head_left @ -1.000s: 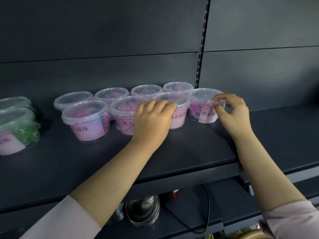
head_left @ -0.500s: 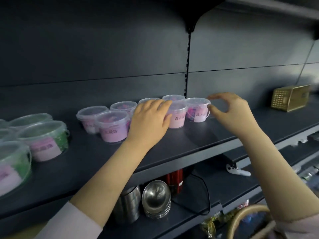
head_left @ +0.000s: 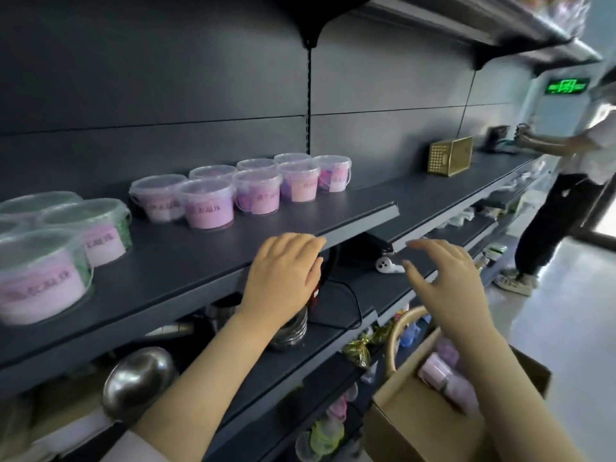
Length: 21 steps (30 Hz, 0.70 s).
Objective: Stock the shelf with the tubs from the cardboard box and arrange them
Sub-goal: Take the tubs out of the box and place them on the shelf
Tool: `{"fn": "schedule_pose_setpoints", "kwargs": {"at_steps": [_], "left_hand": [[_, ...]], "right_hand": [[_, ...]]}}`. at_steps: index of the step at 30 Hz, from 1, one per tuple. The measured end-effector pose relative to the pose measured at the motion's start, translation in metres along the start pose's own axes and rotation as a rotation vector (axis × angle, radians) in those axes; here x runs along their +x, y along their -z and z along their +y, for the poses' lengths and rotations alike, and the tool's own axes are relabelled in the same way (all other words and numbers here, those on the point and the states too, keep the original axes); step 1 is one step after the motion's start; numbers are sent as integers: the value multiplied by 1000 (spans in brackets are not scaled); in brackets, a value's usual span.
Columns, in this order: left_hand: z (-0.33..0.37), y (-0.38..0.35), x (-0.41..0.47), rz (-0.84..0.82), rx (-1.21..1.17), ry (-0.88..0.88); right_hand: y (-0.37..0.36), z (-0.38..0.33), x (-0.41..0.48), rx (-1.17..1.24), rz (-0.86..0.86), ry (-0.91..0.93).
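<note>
On the dark shelf (head_left: 200,248), eight pink tubs (head_left: 206,208) stand in two rows, lids on and labels facing forward. Several green tubs (head_left: 90,228) stand apart from them at the left end. The left hand (head_left: 283,275) is at the shelf's front edge, palm down, fingers relaxed and together, holding nothing; contact with the edge cannot be told. The right hand (head_left: 443,281) hangs over the cardboard box (head_left: 416,425), fingers spread and loosely curved, also empty. More pink tubs lie inside the box at lower right. A gold box (head_left: 450,156) sits further along the shelf. A second person (head_left: 566,201) stands at far right.
</note>
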<state>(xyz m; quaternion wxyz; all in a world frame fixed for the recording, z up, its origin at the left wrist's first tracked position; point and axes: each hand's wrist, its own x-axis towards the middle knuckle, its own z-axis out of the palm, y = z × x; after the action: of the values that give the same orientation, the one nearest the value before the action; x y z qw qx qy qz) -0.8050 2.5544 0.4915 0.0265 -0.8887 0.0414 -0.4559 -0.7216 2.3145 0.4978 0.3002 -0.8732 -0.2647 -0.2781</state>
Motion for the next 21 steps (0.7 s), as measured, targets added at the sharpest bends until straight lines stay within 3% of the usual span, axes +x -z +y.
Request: {"fn": "schedule_pose_setpoints", "kwargs": {"at_steps": [10, 21], "left_hand": [[89, -73, -29, -255, -237, -38], [204, -226, -37, -685, -408, -11]], "right_hand": [[22, 99, -93, -119, -53, -298], [-6, 294, -167, 28, -168, -775]]}}
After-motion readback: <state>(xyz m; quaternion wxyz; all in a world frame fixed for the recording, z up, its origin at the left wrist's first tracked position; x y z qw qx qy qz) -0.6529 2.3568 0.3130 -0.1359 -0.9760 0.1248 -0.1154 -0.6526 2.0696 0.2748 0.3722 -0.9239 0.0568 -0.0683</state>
